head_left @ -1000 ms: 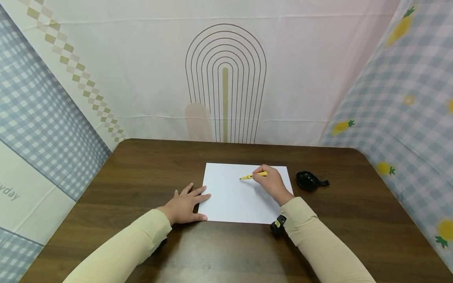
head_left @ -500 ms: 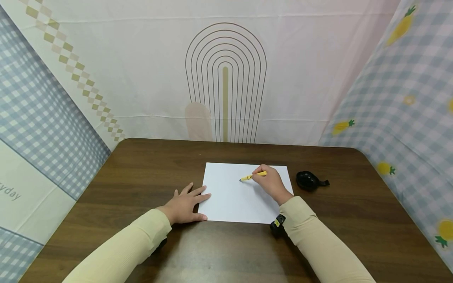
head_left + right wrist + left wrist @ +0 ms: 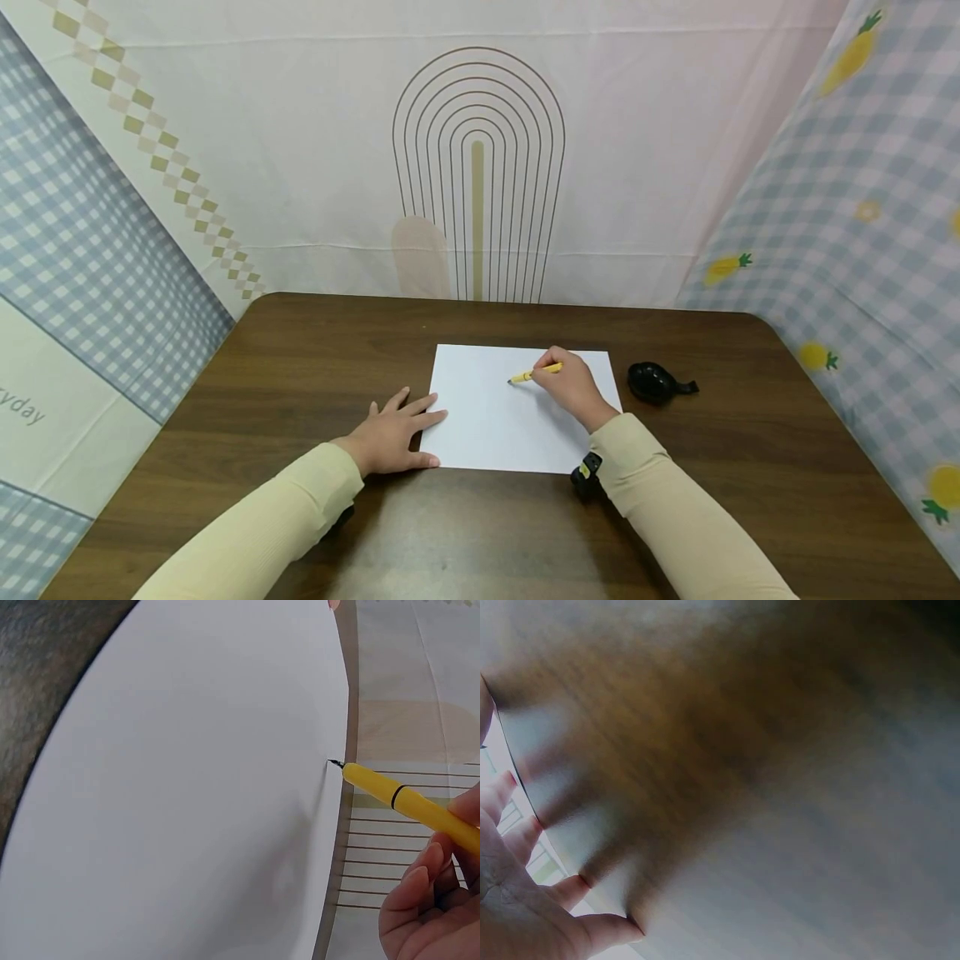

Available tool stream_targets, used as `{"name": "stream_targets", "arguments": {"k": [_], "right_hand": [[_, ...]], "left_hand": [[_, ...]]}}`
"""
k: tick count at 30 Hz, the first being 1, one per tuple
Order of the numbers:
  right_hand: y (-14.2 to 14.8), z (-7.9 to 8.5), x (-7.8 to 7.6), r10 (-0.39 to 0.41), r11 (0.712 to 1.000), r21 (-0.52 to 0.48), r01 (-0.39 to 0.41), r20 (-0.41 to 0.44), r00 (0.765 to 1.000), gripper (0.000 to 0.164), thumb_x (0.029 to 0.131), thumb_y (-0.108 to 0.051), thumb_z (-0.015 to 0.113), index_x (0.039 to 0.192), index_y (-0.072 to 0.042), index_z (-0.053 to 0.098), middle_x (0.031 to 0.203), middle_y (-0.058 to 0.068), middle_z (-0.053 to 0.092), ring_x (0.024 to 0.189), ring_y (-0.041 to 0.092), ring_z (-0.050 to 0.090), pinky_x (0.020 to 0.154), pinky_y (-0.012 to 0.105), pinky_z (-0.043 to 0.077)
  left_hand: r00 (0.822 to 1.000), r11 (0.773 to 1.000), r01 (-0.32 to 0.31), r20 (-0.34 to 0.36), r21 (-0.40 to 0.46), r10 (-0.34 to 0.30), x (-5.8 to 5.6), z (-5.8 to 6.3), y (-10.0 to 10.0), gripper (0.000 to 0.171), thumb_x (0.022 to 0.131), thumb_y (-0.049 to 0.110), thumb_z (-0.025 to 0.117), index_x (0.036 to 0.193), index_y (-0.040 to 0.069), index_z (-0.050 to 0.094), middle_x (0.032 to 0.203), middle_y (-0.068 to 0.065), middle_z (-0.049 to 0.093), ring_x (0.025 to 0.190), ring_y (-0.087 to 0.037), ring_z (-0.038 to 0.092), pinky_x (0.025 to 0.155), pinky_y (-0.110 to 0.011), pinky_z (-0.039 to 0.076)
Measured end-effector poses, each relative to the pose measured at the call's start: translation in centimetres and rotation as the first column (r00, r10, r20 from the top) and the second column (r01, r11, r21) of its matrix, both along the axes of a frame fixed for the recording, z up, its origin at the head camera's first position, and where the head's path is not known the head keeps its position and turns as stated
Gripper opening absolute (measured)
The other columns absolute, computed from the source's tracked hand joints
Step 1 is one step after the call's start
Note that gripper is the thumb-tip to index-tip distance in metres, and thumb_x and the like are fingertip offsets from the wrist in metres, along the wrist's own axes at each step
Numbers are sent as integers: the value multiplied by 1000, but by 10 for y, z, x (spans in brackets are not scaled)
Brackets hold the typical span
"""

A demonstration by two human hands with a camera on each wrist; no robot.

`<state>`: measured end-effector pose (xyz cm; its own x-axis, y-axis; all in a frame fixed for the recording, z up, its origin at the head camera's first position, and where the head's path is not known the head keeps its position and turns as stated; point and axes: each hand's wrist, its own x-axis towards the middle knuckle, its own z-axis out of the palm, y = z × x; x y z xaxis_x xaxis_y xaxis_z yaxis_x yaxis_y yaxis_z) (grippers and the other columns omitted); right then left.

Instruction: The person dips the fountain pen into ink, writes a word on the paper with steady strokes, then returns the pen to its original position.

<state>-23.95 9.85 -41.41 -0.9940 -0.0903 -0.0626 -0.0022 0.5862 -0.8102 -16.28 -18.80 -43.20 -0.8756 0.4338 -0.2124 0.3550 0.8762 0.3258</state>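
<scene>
A blank-looking white sheet of paper (image 3: pixel 480 433) lies on the brown wooden table. My right hand (image 3: pixel 572 387) grips a yellow fountain pen (image 3: pixel 534 375) over the sheet's upper right part. Seen from the right wrist, the pen (image 3: pixel 420 806) slants down and its dark nib comes right at the paper (image 3: pixel 187 765). My left hand (image 3: pixel 388 435) rests with fingers spread across the sheet's left edge, thumb by the lower left corner. In the left wrist view the fingertips of this hand (image 3: pixel 525 907) press on the surface.
A glossy black rounded object with a short neck (image 3: pixel 654 383) lies right of the paper. The table's far edge (image 3: pixel 337 297) meets a white printed cloth (image 3: pixel 315 167), and checked cloth (image 3: pixel 810 250) hangs along the right side.
My right hand has shifted very slightly left, with the pen's rear end moving along and its tip almost in the same spot. The left hand and the paper stay put.
</scene>
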Motion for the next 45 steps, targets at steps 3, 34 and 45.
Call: {"name": "stream_targets", "arguments": {"k": [3,34,45], "right_hand": [[0,0,0,0,1000,-1,0,-4,1000,6,85,-11,61,90,-7,63,103,11,62,80,20,48,65,27,40],[9,5,0,-17,998,58,17,-4,1000,6,85,-12,59,88,-7,61,96,10,61,74,19,48,61,26,39],[16,6,0,-2,996,93,4,-25,1000,5,84,-12,59,86,-8,61,89,9,60,71,18,47,59,25,39]], "left_hand": [[1000,1000,1,1,2,-1,0,0,0,72,85,52,67,147,26,44,158,-2,28,145,-42,13,101,-76,16],[1000,1000,2,4,0,-2,1,4,1,72,84,52,68,147,25,44,158,-3,28,145,-43,13,101,-76,17],[1000,1000,2,8,8,-2,0,2,1,72,85,52,68,147,26,44,158,-2,28,145,-43,12,101,-76,16]]}}
